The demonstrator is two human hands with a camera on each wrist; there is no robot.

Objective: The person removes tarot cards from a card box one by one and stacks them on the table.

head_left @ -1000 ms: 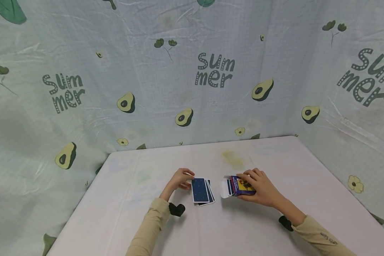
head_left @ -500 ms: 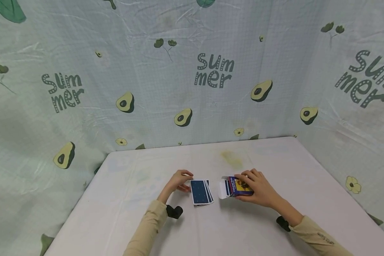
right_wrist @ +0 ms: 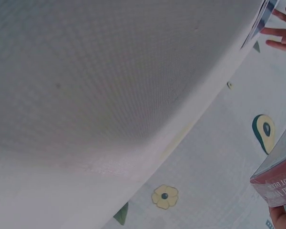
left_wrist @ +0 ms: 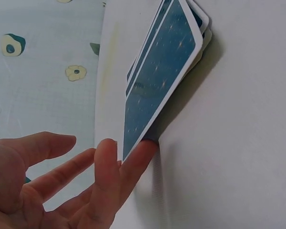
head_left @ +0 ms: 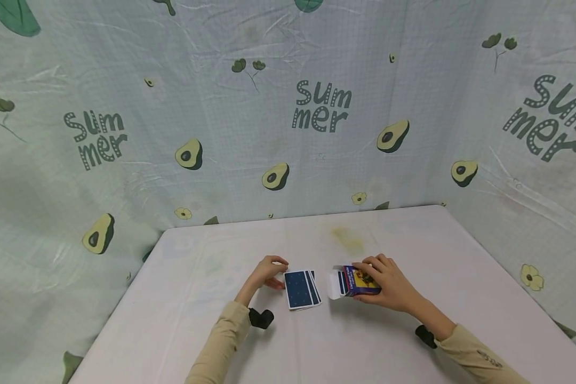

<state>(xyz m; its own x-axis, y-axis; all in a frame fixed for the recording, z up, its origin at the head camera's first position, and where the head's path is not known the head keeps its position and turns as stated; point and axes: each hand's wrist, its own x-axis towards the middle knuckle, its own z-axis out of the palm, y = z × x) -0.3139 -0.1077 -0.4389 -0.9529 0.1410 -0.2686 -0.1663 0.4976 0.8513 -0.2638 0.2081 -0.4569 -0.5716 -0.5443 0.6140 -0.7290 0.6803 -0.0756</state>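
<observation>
While the right hand [head_left: 389,284] curls its fingers round the tarot deck box [head_left: 363,281], likely steadying it, starry-backed cards [left_wrist: 159,76] sit against the left hand [head_left: 268,273], its loosely spread fingers gripping nothing, one seemingly supporting their edge.

Cards [head_left: 299,292]: starred blue backs up, white-bordered, slightly fanned, touched by left hand [head_left: 266,272]; roughly midway between the table's [head_left: 173,298] left and right edges. Box [head_left: 358,285], just right: purple, yellow-fronted, gripped by right hand [head_left: 390,281]; end facing cards open, contents showing.
</observation>
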